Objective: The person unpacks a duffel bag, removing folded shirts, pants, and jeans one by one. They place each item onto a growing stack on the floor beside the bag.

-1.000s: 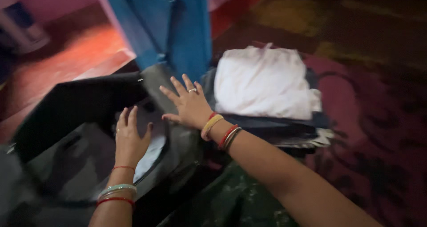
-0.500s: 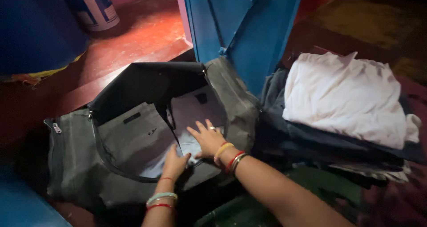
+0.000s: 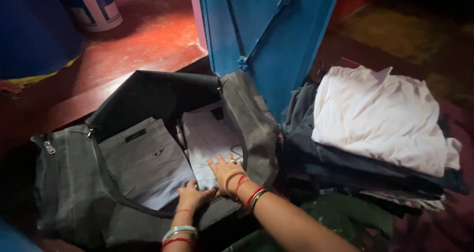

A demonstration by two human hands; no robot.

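Both hands, the left hand (image 3: 193,196) and right hand (image 3: 224,170), press flat with fingers spread on a pale folded garment (image 3: 210,141) inside an open grey duffel bag (image 3: 69,183), soft, light cloth probably best lifted by its folded edges

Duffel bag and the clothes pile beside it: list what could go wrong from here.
1. The clothes pile leans against the blue door, with the white garment loose on top; a nudge might slide it off.
2. Both hands, left hand and right hand, press the light folded garment inside the grey duffel bag; its folds could crease or bunch.
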